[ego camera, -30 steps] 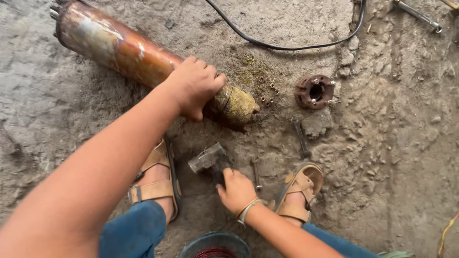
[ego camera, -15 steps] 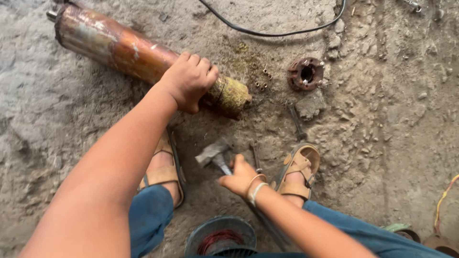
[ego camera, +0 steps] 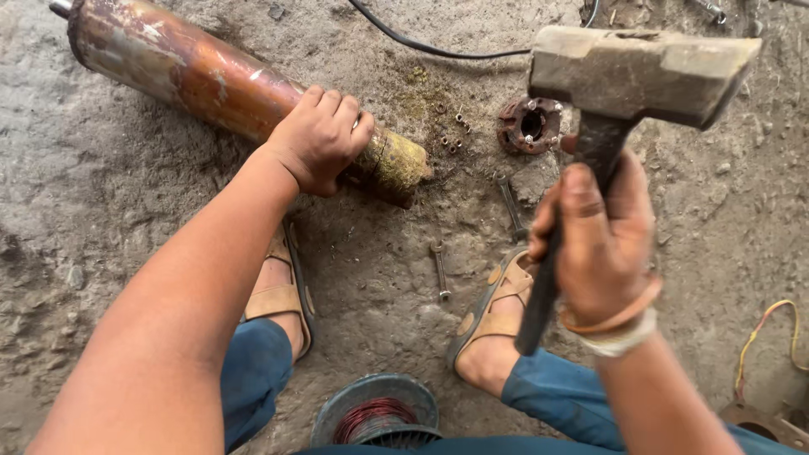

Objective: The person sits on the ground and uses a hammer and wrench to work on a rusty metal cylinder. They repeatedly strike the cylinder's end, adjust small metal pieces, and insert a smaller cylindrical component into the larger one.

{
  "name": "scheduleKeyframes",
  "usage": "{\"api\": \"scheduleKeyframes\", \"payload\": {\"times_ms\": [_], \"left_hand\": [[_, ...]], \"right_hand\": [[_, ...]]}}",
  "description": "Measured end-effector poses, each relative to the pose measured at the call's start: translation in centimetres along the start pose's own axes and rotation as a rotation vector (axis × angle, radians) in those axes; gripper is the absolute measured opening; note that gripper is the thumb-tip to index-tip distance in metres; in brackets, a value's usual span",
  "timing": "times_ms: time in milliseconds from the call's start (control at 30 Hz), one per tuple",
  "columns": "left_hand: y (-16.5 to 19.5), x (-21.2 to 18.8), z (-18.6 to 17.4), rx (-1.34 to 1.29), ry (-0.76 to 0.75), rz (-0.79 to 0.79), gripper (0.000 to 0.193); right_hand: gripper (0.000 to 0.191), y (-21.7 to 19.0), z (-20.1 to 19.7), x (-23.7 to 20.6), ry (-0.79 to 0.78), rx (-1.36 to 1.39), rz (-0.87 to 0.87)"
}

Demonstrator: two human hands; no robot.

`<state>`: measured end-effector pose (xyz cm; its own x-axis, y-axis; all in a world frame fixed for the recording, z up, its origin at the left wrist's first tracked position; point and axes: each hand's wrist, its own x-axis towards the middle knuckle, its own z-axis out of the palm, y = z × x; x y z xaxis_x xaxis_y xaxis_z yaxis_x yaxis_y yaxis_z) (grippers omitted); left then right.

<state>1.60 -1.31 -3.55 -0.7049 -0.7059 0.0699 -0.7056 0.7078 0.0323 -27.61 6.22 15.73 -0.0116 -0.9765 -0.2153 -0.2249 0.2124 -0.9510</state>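
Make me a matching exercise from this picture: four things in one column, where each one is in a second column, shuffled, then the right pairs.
Things:
1. hammer
2. cylinder
3. flange
4. spanner

Places:
A. on the ground between the sandalled feet
B. raised in the right hand
C. lying under the left hand
D. on the ground just past the cylinder's yellowed end

Pairs: 1-B, 2-C, 3-D, 4-A

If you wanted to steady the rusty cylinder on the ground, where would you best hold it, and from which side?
Grip the cylinder near its crusted end, from above, palm over the top. It lies on its side on the ground, so its round body could roll, and only the upper curve is free. The left hand sits just there, while the right hand holds the hammer raised.
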Motion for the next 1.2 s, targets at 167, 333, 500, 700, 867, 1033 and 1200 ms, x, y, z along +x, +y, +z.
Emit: {"api": "scheduleKeyframes", "payload": {"times_ms": [167,333,500,700,867,1033,1200], "left_hand": [[-0.2,-0.2,0.1,0.024,0.124,0.012,0.081],[-0.5,0.5,0.2,-0.045,0.03,0.038,0.082],[-0.7,1.2,-0.1,-0.037,-0.049,0.021,0.095],[-0.7,1.0,-1.2,0.003,-0.03,0.033,0.087],[-0.9,1.2,-1.3,-0.05,-0.099,0.054,0.089],[-0.9,1.0,-0.6,0.001,-0.062,0.053,0.089],[-0.9,1.0,-0.4,-0.003,-0.027,0.045,0.083]], "right_hand": [[0.037,5.9,6.0,2.7,-0.05,-0.874,0.039],[0.027,4.9,1.4,4.3,-0.045,-0.66,0.497],[0.024,2.7,-0.1,0.9,0.081,-0.223,-0.025],[0.031,6.3,4.7,3.0,-0.29,-0.711,0.322],[0.028,1.6,0.0,4.5,-0.093,-0.659,0.392],[0.032,0.1,0.3,3.2,0.01,0.101,-0.037],[0.023,5.9,3.6,3.5,-0.139,-0.791,-0.112]]}}
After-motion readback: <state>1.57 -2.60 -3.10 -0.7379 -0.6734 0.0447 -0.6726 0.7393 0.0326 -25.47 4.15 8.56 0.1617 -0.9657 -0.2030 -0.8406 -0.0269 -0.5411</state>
